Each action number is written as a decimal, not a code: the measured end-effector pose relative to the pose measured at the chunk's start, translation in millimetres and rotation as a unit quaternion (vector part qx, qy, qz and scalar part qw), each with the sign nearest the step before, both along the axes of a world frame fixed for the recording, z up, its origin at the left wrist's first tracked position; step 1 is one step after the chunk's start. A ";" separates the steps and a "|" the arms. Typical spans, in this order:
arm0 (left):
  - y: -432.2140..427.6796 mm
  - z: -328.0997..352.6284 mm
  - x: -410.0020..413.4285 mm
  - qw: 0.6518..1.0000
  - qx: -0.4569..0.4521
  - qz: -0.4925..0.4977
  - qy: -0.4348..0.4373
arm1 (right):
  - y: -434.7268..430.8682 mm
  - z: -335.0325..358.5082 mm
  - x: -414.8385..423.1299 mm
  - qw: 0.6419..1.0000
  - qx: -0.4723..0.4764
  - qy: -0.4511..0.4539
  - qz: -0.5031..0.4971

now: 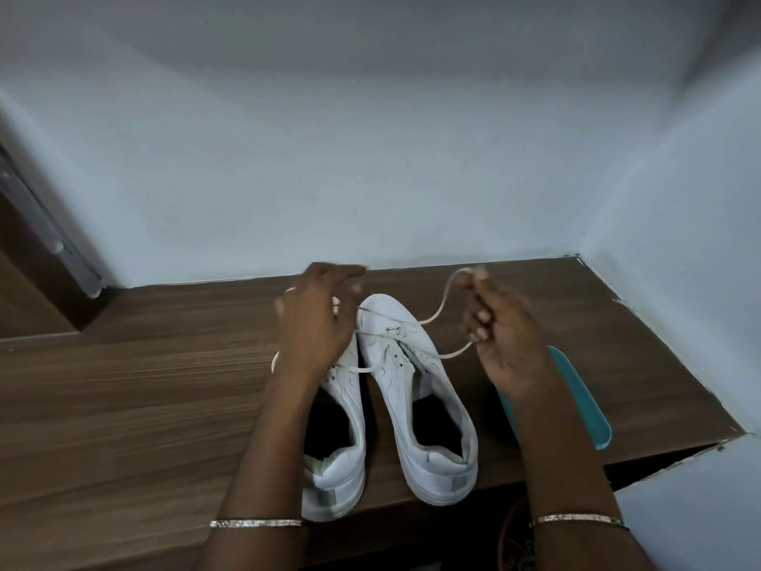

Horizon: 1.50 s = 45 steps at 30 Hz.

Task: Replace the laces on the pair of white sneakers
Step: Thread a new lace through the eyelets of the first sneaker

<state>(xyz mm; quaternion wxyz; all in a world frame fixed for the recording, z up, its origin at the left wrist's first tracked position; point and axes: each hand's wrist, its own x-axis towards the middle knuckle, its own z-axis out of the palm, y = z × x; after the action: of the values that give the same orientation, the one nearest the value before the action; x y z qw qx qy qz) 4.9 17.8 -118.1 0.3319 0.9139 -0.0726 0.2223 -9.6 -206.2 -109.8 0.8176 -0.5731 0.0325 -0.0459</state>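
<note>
Right grip [502,335] first: its fingers are curled and pinching the lace [438,307], which loops up from the right sneaker [412,385] to the fingertips and drops back down under the palm. Left grip [317,319] is curled too, and a thin strand runs right up to it from the toe end. It's motion-blurred though, so I can't tell if it's actually got hold of anything.

Both shoes sit side by side mid-desk, toes at 12 o'clock and heels at 6. The left sneaker [346,410] is half hidden under my left forearm.

Progress-wise I'd call it early. The right shoe only has lace through the eyelets nearest the toe and the rest look bare. I honestly can't say whether this is the old lace coming out or the new one going in. The left shoe has one strand across it and that's all I can see, so most of the job is ahead.

The desk [144,385] is dark wood grain tucked into a pale bluish-white corner. There's a flat teal thing [584,397] at 4 o'clock of the shoes and a brown door frame [24,261] over at 9.
</note>
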 end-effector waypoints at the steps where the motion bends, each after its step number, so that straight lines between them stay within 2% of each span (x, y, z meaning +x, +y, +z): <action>1: -5.2 8.9 -3.2 0.996 -0.032 -0.082 -0.016 | 7.6 2.7 -2.9 0.997 -0.070 -0.002 0.024; 3: -18.8 23.8 -14.6 0.975 -0.095 -0.201 0.020 | 22.2 5.5 -7.3 0.984 -0.162 -0.011 0.074; 4: -24.7 27.0 -19.0 0.965 -0.114 -0.231 0.051 | 27.9 5.9 -8.5 0.979 -0.182 -0.016 0.093; 7: -30.7 22.3 -22.4 0.948 -0.155 -0.258 0.104 | 33.8 6.5 -10.2 0.972 -0.209 -0.017 0.102; 10: -21.1 16.9 -18.5 0.938 -0.192 -0.259 0.129 | 24.2 5.8 -9.8 0.975 -0.210 -0.010 0.070; 14: 1.9 10.5 -9.5 0.969 -0.193 -0.135 0.079 | 6.2 3.0 -9.8 0.975 -0.222 0.008 0.031; 16: 18.5 4.4 -0.6 0.966 -0.250 -0.054 0.038 | -3.0 -1.3 -8.5 0.977 -0.213 0.020 0.008; 19: 34.3 -4.3 5.2 0.960 -0.271 0.044 0.047 | -8.8 -7.3 -5.5 0.980 -0.198 0.015 -0.006; 23: 37.1 -12.6 7.5 0.982 -0.147 0.106 0.048 | 3.3 -11.6 -2.2 0.984 -0.178 0.006 0.013; 25: 31.9 -7.9 6.1 0.994 -0.067 0.084 0.009 | 12.4 -12.0 -0.8 0.982 -0.180 -0.005 0.051; 27: 21.1 1.0 1.8 0.998 -0.057 -0.018 -0.026 | 22.5 -10.3 0.4 0.978 -0.195 -0.017 0.076; 30: -5.9 15.1 -10.5 0.973 -0.098 -0.197 0.066 | 37.6 -6.5 -1.6 0.975 -0.214 -0.022 0.049; 32: -16.2 11.7 -11.6 0.962 -0.092 -0.246 0.079 | 41.4 -6.6 -2.5 0.972 -0.231 -0.040 0.023; 35: -14.6 4.6 -7.8 0.964 -0.090 -0.233 0.093 | 37.3 -5.3 -5.0 0.968 -0.244 -0.055 0.000; 40: -16.1 4.7 -7.9 0.954 -0.141 -0.224 0.139 | 29.2 -1.0 -10.3 0.979 -0.198 -0.040 0.012; 45: -16.1 1.2 -6.3 0.971 -0.135 -0.152 0.127 | 23.7 -9.3 -3.6 0.968 -0.251 -0.002 0.012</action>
<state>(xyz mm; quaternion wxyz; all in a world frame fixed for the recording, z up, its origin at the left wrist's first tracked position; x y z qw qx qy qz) -1.5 1.6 -116.9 0.4884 0.8597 -0.1371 0.0595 -13.1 -182.5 -119.1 0.6478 -0.7604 0.0119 -0.0441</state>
